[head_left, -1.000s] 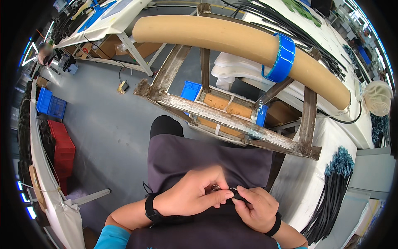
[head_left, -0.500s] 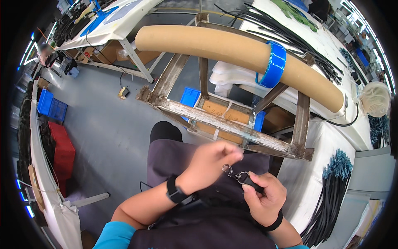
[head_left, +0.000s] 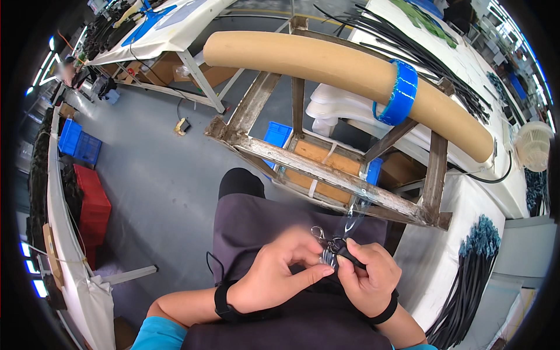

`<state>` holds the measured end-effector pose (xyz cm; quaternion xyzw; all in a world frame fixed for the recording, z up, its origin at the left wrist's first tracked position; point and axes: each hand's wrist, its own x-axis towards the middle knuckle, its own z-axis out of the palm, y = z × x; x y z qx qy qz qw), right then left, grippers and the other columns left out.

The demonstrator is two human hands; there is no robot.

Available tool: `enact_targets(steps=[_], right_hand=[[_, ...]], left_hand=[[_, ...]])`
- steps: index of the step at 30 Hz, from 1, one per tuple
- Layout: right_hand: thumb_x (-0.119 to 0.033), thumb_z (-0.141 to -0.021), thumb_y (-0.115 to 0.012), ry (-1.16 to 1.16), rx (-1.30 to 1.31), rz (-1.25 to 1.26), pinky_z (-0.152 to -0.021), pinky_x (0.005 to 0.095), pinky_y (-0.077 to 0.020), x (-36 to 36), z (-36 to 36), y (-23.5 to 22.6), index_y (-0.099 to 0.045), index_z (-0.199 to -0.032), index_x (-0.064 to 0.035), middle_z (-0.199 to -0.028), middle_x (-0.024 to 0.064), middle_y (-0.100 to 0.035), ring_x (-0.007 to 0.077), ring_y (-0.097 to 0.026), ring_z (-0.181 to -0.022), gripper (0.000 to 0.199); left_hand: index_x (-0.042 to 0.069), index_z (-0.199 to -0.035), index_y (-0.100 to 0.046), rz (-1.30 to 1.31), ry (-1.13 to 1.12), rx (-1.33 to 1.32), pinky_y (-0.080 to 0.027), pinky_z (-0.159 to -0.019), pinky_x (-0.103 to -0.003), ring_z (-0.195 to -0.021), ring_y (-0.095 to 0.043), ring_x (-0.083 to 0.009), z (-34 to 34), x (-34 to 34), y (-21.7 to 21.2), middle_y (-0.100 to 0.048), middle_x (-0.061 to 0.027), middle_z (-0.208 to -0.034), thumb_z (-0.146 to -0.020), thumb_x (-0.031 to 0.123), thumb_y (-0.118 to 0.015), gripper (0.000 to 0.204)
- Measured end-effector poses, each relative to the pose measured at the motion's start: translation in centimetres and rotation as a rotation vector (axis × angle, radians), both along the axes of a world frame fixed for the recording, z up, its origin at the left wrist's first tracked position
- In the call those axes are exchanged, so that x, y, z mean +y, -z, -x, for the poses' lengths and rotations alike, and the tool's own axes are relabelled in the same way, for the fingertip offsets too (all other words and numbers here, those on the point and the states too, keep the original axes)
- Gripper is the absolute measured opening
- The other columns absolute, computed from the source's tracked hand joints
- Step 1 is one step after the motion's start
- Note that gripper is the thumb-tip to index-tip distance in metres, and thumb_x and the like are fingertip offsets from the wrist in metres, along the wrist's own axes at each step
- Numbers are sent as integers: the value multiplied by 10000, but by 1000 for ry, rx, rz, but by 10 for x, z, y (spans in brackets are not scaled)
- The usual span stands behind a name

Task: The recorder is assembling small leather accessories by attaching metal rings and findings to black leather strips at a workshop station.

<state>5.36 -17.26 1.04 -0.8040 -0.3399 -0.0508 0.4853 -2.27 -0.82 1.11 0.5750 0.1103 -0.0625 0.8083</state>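
My right hand (head_left: 373,274) grips a black strap end (head_left: 350,255) between thumb and bent fingers. A silver snap hook (head_left: 318,233) with a ring sticks out from it toward my left hand. My left hand (head_left: 291,262) curls in close, thumb and fingertips at a shiny clear plastic strip (head_left: 329,256) just below the hook. Its fingers are partly blurred. More clear strip (head_left: 352,220) stretches up from the hook toward the metal frame. Both hands are above the dark apron (head_left: 245,224) on my lap.
A rusty metal frame (head_left: 326,169) stands before me, carrying a long cardboard tube (head_left: 303,52) with a blue roll (head_left: 403,93) around it. Black straps with blue ends (head_left: 475,256) lie on the white surface at right. Red crates (head_left: 92,204) and blue crates (head_left: 79,142) stand at left.
My left hand has come down beside the snap hook, its fingers closing at the clear strip. That strip now shows between the hook and the frame. My right hand keeps its grip.
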Motion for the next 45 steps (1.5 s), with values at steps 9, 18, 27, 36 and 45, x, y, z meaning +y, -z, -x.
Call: enact_targets(steps=[9, 18, 27, 36, 45], right_hand=[[51, -673, -719, -55, -55, -5, -468, 280, -470, -3, -1, 6, -626, -964, 23, -689, 101, -604, 194, -576, -539, 307], [43, -676, -715, -53, -17, 2, -466, 281, -467, -5, 2, 11, -631, -943, 21, -695, 104, -607, 197, -577, -538, 281], [-39, -694, -738, -253, 74, 38, -494, 305, -474, -6, 12, 12, -632, -924, -9, -702, 84, -607, 211, -581, -543, 255], [17, -715, -728, -112, 372, -86, -437, 223, -451, -19, 11, 12, -638, -945, 9, -740, 103, -636, 135, -604, -556, 247], [-6, -732, -727, -107, 342, -82, -435, 202, -358, -18, 12, 13, -632, -950, -8, -676, 45, -552, 74, -464, -491, 238]], left_hand=[[7, -981, -642, -411, 57, -187, -544, -758, -256, -840, -684, -173, -6, 9, -13, -688, -88, -929, -797, 3, -703, 195], [61, -859, -678, -1104, 94, -545, -493, -669, -278, -727, -596, -190, -17, 11, -27, -627, -57, -866, -727, 40, -750, 151], [20, -839, -625, -685, 75, -288, -497, -717, -277, -832, -602, -165, -37, 8, -5, -581, -98, -916, -810, -14, -662, 58], [48, -1188, -383, -65, -36, -95, -446, -897, -317, -1035, -570, -171, -28, 19, 9, -584, -117, -1113, -958, 159, -499, 281], [43, -1145, -472, -89, 180, 61, -466, -755, -214, -877, -583, -66, -21, 8, 9, -623, -35, -953, -773, 9, -736, 457]])
